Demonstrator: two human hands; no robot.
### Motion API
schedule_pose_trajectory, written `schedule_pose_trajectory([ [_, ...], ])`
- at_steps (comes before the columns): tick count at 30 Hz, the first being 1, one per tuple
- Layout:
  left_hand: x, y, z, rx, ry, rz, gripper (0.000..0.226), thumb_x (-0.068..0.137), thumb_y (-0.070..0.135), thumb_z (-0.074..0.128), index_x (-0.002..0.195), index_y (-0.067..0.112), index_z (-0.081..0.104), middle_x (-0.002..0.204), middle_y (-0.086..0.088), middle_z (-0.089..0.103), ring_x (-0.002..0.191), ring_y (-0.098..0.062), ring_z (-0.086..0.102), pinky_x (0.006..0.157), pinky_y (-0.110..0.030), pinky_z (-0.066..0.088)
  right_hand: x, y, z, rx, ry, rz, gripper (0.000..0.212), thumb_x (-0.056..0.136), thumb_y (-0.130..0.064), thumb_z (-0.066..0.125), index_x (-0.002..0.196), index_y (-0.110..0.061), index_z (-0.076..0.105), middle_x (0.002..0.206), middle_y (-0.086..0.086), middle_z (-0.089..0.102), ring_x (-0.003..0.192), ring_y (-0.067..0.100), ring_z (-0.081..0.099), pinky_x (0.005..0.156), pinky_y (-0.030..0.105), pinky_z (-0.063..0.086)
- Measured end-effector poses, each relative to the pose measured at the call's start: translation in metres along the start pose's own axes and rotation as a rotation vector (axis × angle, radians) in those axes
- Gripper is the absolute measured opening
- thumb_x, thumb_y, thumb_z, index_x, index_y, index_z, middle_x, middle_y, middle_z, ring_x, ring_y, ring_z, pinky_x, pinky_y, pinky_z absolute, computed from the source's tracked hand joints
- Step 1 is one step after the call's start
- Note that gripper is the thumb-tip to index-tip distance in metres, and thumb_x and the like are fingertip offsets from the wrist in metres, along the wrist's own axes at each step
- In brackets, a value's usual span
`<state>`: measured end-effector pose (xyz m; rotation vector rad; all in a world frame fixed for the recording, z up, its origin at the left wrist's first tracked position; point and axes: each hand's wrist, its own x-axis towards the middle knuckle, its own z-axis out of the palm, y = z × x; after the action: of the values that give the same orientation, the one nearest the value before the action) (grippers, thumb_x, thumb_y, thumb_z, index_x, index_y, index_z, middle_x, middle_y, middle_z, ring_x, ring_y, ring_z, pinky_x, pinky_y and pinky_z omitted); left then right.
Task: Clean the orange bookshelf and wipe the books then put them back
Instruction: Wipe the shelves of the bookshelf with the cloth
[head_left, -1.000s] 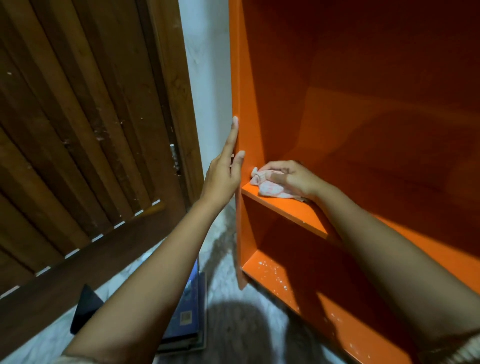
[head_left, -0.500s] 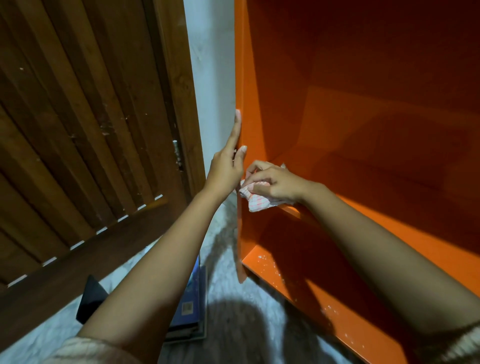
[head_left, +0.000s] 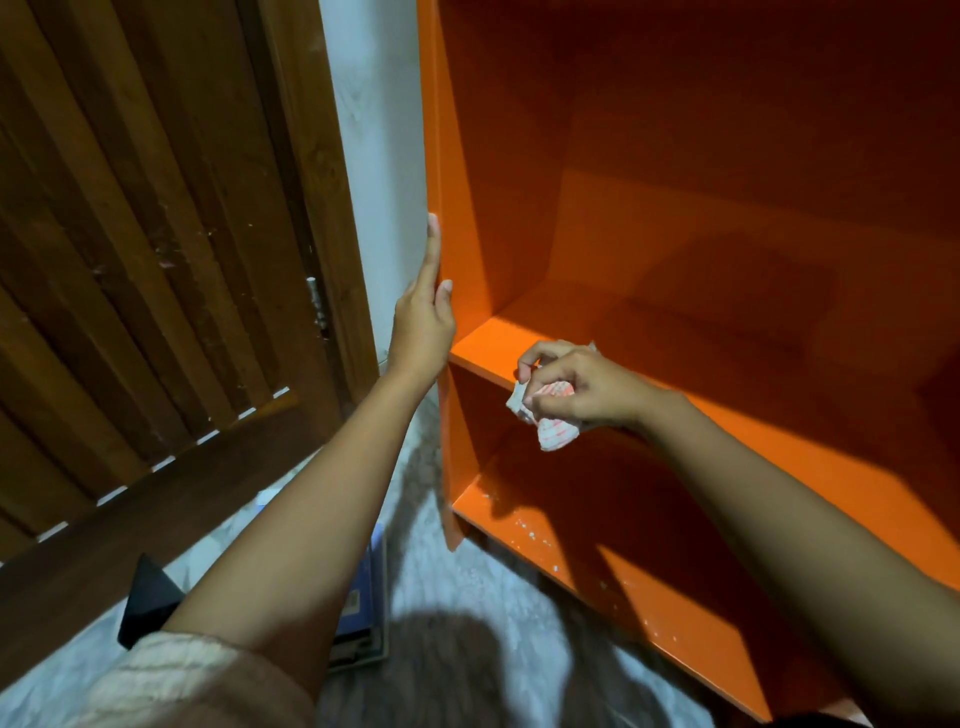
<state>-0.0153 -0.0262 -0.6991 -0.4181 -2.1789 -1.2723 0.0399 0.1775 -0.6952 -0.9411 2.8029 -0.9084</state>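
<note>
Rightward off the left corner of the orange bookshelf (head_left: 649, 171), I noted, the right hand (head_left: 584, 385) had drawn the cloth (head_left: 557, 435), bunched in its fingers, along the middle board (head_left: 493, 340) edge, whose length ran rightward; left hand (head_left: 422, 328) flat on the left panel (head_left: 435, 156).

Glossy orange bookshelf (head_left: 649, 260), slatted wooden door (head_left: 130, 260)

Bright orange bookshelf (head_left: 675, 208) fills twelve to four o'clock, deepening to rust-brown in its shadowed back. Dead centre, the cloth (head_left: 556, 436) shows white with pink-red check lines. The bottom board at five o'clock is orange flecked with white specks (head_left: 524, 530). At nine o'clock, a dark brown slatted door (head_left: 130, 260); beside it, a pale grey-white wall (head_left: 374, 156). Floor (head_left: 467, 597) at six is marbled grey-white. What looks like a blue book (head_left: 374, 571) at seven, with a cream ribbed sleeve (head_left: 182, 680) below.
</note>
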Motion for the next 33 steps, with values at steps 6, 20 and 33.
schedule_pose_trajectory([
  [6, -0.006, 0.001, 0.008, -0.053, 0.068, -0.042, 0.060, 0.102, 0.022, 0.034, 0.146, 0.046, 0.001, 0.129, -0.012, 0.054, 0.086, -0.025, 0.062, 0.075, -0.029, 0.056, -0.052, 0.008, -0.011, 0.034, 0.038, 0.101, 0.017, 0.069, -0.037, 0.052, 0.064, -0.035, 0.068, 0.103, -0.014, 0.057, 0.101, -0.002, 0.052, 0.087, 0.024, 0.037],
  [20, -0.046, 0.019, 0.028, -0.059, 0.116, -0.279, 0.076, 0.091, -0.005, 0.047, 0.151, 0.025, 0.010, 0.138, -0.005, 0.032, 0.106, -0.015, 0.050, 0.074, -0.020, 0.042, -0.124, 0.008, -0.015, 0.008, 0.256, 0.241, 0.017, 0.071, -0.029, 0.057, 0.065, -0.028, 0.074, 0.092, -0.014, 0.064, 0.097, 0.005, 0.058, 0.096, 0.051, 0.041],
  [33, -0.100, 0.018, 0.039, 0.041, -0.222, -0.141, 0.035, 0.095, 0.027, 0.055, 0.127, 0.013, 0.059, 0.143, -0.010, 0.041, 0.134, -0.026, 0.035, 0.110, -0.038, 0.031, -0.189, -0.006, 0.053, -0.292, 0.403, 0.210, 0.035, 0.074, -0.038, 0.048, 0.066, -0.015, 0.072, 0.083, -0.006, 0.060, 0.080, 0.014, 0.050, 0.068, 0.026, 0.035],
])
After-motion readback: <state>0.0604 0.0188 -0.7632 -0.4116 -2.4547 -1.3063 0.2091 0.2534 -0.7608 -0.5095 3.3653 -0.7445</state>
